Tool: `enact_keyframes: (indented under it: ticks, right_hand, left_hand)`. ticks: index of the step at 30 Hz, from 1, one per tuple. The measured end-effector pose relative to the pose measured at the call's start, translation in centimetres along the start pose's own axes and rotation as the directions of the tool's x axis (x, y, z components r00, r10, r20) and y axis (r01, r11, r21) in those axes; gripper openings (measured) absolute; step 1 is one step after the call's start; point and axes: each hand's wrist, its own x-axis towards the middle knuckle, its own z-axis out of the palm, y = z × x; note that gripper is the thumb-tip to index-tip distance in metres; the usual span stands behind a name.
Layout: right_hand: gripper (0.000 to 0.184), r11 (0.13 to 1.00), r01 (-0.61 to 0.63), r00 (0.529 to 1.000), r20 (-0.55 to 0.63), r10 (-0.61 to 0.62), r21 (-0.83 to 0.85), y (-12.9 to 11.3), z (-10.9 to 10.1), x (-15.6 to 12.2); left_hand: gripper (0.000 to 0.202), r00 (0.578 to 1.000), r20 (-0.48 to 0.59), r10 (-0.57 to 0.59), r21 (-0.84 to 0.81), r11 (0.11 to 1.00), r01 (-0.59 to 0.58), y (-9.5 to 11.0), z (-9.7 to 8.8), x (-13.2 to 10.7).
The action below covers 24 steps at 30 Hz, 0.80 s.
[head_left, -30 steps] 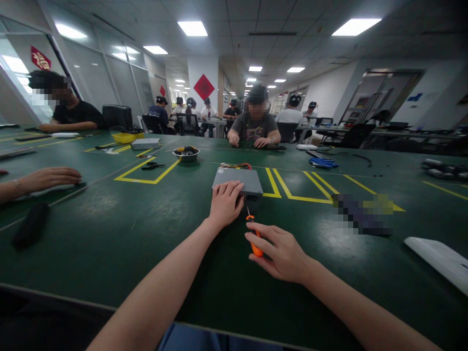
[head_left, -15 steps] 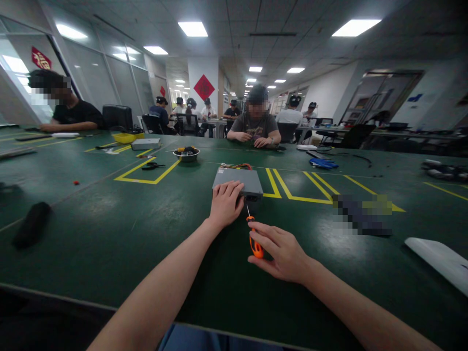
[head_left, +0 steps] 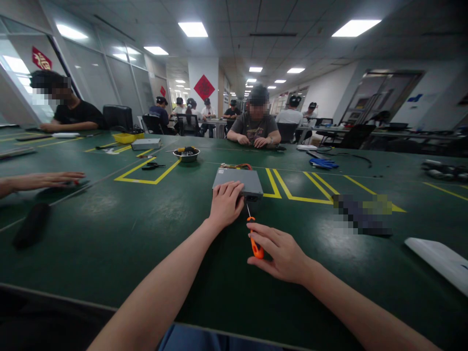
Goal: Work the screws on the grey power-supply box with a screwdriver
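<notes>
A grey computer power supply (head_left: pixel 244 179) lies flat on the green table, its socket end towards me and coloured cables at its far side. My left hand (head_left: pixel 225 202) holds it at the near left, fingers across the top and thumb by the front edge. In my right hand (head_left: pixel 280 248) is a screwdriver (head_left: pixel 258 249) with an orange and black handle, gripped between fingers and thumb. Its thin shaft points up at the near face of the power supply, close to the socket. Whether the tip touches is too small to tell.
Beyond the power supply stands a metal bowl (head_left: pixel 186 155) with tools in it. Black pliers-like tool (head_left: pixel 152 165) lies inside yellow tape lines. Blue gloves (head_left: pixel 323 163) lie at the right. Another person's hand (head_left: pixel 54 181) reaches in from the left; a co-worker (head_left: pixel 254 122) sits opposite.
Another person's hand has come in from the left, over the small red thing on the table. My hands, the screwdriver and the power supply look almost unmoved.
</notes>
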Motion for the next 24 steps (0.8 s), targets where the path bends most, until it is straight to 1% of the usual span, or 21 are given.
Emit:
enact_keyframes:
  ticks: [2,4,6,8,9,11,13,16,19,24]
  right_hand:
    - [0.040,0.997,-0.038,0.999,-0.028,0.040,0.072,0.16,0.16,-0.12]
    - [0.044,0.993,-0.055,0.998,-0.001,0.055,0.109,0.23,0.10,-0.24]
    - [0.046,0.996,-0.045,0.998,0.057,0.040,0.080,0.15,-0.12,-0.26]
    - [0.042,1.000,-0.020,0.994,0.106,0.018,0.012,0.00,-0.32,-0.14]
    - [0.039,1.000,-0.003,0.994,0.109,0.006,-0.022,-0.07,-0.35,-0.05]
    - [0.037,0.997,0.027,0.997,0.072,-0.022,-0.065,-0.14,-0.27,0.15]
    - [0.039,0.997,0.038,0.999,0.003,-0.038,-0.074,-0.10,-0.04,0.29]
    - [0.039,0.998,0.012,0.998,-0.067,-0.016,-0.058,0.07,0.31,0.29]
    - [0.035,0.999,-0.024,0.997,-0.081,0.020,-0.043,0.17,0.47,0.17]
    - [0.030,0.998,-0.024,0.996,-0.086,0.020,-0.055,0.21,0.61,0.11]
  left_hand:
    - [0.034,1.000,-0.001,0.000,0.003,1.000,0.000,0.01,-0.02,0.00]
    - [0.034,1.000,0.000,-0.002,0.007,1.000,0.002,0.03,-0.04,0.01]
    - [0.034,1.000,0.001,-0.003,0.007,1.000,0.003,0.05,-0.05,0.01]
    - [0.033,1.000,0.000,-0.001,0.005,1.000,0.001,0.05,-0.05,0.01]
    - [0.033,1.000,-0.001,0.000,0.003,1.000,0.000,0.04,-0.04,0.01]
    - [0.033,1.000,-0.002,0.004,0.002,1.000,-0.004,0.00,0.01,0.01]
    - [0.034,1.000,-0.001,0.006,0.003,1.000,-0.006,-0.05,0.06,0.02]
    - [0.034,1.000,0.000,0.002,0.005,1.000,-0.002,-0.10,0.13,0.04]
    - [0.033,1.000,-0.007,-0.001,0.006,1.000,0.001,-0.10,0.16,0.05]
    - [0.033,1.000,-0.014,-0.009,-0.002,1.000,0.009,-0.07,0.22,0.03]
